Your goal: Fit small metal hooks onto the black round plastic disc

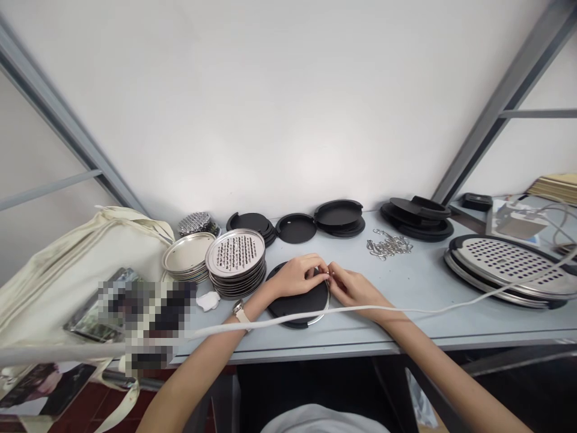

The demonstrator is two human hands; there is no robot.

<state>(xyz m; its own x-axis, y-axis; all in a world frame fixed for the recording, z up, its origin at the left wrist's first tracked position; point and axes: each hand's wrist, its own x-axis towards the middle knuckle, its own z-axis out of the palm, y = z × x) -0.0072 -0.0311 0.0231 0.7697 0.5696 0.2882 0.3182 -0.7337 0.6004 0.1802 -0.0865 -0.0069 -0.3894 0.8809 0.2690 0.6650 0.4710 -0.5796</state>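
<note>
no readable text, brand, number or sign, watch (238,307) at seven o'clock with its dial too small to make out any figures, picture (85,320) on the bag (112,246) at eight o'clock partly pixelated, any lettering there illegible

Round metal wristwatch (238,307) with pale strap (243,316), whitish top (321,420)
</note>
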